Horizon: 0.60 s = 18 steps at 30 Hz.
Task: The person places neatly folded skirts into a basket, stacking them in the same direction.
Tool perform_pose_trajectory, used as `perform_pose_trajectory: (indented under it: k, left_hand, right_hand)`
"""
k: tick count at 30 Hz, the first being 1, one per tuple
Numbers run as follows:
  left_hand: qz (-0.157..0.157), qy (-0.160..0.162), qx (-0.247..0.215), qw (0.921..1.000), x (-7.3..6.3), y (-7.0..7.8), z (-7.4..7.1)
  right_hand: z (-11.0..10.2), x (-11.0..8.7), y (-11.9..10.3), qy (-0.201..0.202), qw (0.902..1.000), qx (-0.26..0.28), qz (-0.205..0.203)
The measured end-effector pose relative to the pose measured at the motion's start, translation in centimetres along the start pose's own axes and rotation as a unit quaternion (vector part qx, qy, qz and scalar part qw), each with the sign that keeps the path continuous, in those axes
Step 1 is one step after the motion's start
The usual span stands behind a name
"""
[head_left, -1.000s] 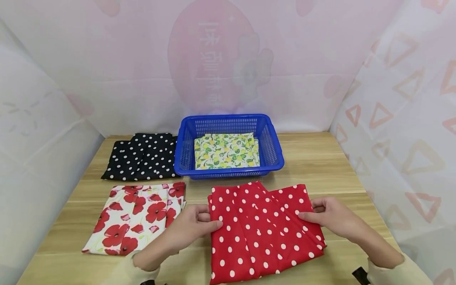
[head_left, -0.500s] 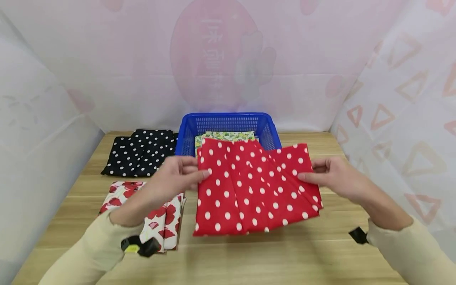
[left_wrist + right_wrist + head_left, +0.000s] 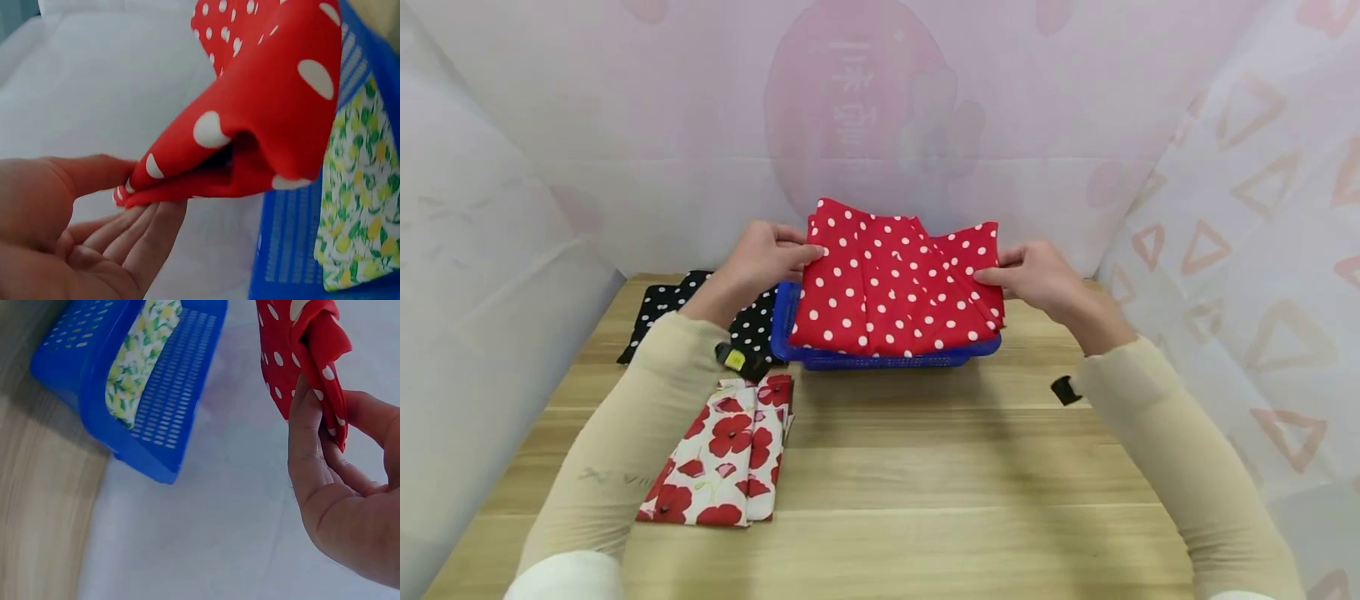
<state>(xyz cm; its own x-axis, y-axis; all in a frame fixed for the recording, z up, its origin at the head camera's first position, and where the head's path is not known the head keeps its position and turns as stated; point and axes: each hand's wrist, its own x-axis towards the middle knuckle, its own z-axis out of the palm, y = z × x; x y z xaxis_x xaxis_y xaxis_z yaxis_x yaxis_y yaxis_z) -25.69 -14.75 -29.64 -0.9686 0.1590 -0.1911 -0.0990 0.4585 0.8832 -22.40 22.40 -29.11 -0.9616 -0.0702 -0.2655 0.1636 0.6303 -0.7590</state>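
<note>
A folded red cloth with white dots [image 3: 895,283] hangs in the air above the blue plastic basket [image 3: 880,362], hiding most of it in the head view. My left hand [image 3: 769,257] pinches its left edge between thumb and fingers. At the opposite edge, my right hand [image 3: 1037,275] pinches the cloth the same way. In both wrist views the fabric's folded layers show between thumb and fingertips. Inside the basket lies a folded lemon-print cloth [image 3: 362,194], which the right wrist view also shows below the red one.
Left of the basket lies a folded black cloth with white dots [image 3: 658,308], partly behind my left arm. A folded white cloth with red poppies [image 3: 722,458] sits nearer on the wooden table [image 3: 925,483]. White printed fabric walls [image 3: 685,167] enclose the back and sides.
Both hands have lifted the red dotted cloth off the table and carried it forward and up over the basket. The other cloths have stayed where they were.
</note>
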Motion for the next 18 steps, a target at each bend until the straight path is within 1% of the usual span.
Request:
perform_pose_trajectory:
  k: [3, 7, 10, 14, 18]
  left_hand:
    - [-0.004, 0.008, 0.004, 1.0, 2.1, -0.8, -0.1]
    - [-0.02, 0.018, 0.011, 0.9996, 4.0, -2.3, 0.3]
    - [-0.029, 0.019, 0.033, 0.9989, 5.0, -3.3, 0.7]
    - [-0.037, 0.016, 0.063, 0.9972, 5.9, -4.5, 1.3]
    - [-0.044, 0.014, 0.067, 0.9967, 6.8, -5.8, 1.8]
  right_hand:
    - [1.1, 2.2, 0.5, 0.008, 0.9999, 0.012, 0.007]
    - [2.7, 4.4, 1.2, 0.015, 0.9996, 0.023, 0.007]
    - [3.8, 5.4, 1.7, 0.026, 0.9996, 0.013, 0.006]
    - [4.9, 6.3, 2.3, 0.039, 0.999, -0.018, 0.005]
    - [5.8, 6.9, 2.7, 0.037, 0.9988, -0.03, 0.008]
